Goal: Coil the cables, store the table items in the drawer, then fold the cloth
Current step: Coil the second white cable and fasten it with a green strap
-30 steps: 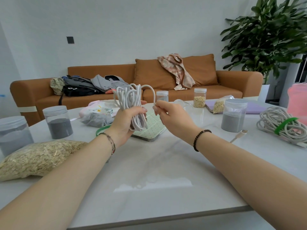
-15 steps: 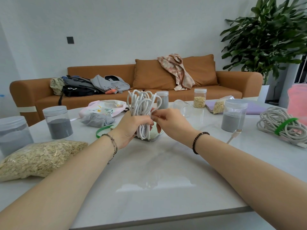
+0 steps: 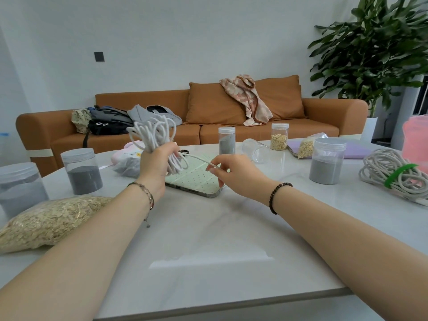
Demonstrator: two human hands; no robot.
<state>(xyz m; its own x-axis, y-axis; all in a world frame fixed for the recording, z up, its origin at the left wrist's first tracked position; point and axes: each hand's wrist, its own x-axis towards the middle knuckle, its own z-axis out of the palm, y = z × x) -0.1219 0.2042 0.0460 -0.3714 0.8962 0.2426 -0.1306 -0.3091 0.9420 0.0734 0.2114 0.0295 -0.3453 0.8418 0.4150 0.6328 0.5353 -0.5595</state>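
My left hand (image 3: 155,163) grips a bundle of white cable loops (image 3: 155,133) held upright above the table. A free strand of the same cable runs right to my right hand (image 3: 234,173), which pinches it between thumb and fingertips. A second cable coil (image 3: 391,174), bound with a green strap, lies at the table's right. A pale cloth (image 3: 126,154) with a print lies behind my left hand, mostly hidden.
On the white marble table (image 3: 208,246): a green dotted tablet case (image 3: 196,179), jars of grey sand (image 3: 83,170) (image 3: 327,163), a bag of oats (image 3: 49,222), a tipped clear jar (image 3: 256,147), an oat jar (image 3: 279,136). An orange sofa (image 3: 185,117) stands behind.
My right hand has drawn away to the right, pulling a strand of cable out from the bundle. The left hand has shifted left and tilted the loops leftward.
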